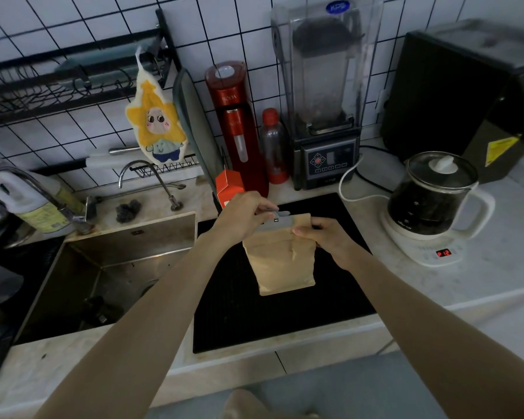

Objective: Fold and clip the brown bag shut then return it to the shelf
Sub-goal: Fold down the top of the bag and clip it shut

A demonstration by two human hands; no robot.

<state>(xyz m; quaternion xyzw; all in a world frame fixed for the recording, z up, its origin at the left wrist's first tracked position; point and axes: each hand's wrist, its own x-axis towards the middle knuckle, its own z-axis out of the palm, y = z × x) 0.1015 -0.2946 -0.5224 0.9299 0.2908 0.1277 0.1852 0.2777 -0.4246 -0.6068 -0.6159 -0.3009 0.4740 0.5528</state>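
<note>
A brown paper bag (280, 264) stands upright on the black cooktop (285, 322), its top folded over. A grey clip (277, 222) sits across the folded top edge. My left hand (242, 214) pinches the clip from the left, fingers curled over its upper part. My right hand (324, 237) pinches the bag's folded top at its right corner, thumb in front. The bag's far side is hidden.
A steel sink (109, 267) with a tap lies left of the cooktop. Behind stand an orange carton (229, 187), a red soda maker (236, 122), a bottle (274, 146) and a blender (327, 95). A glass kettle (433, 204) stands at right. A black wire rack (58, 83) hangs on the tiled wall.
</note>
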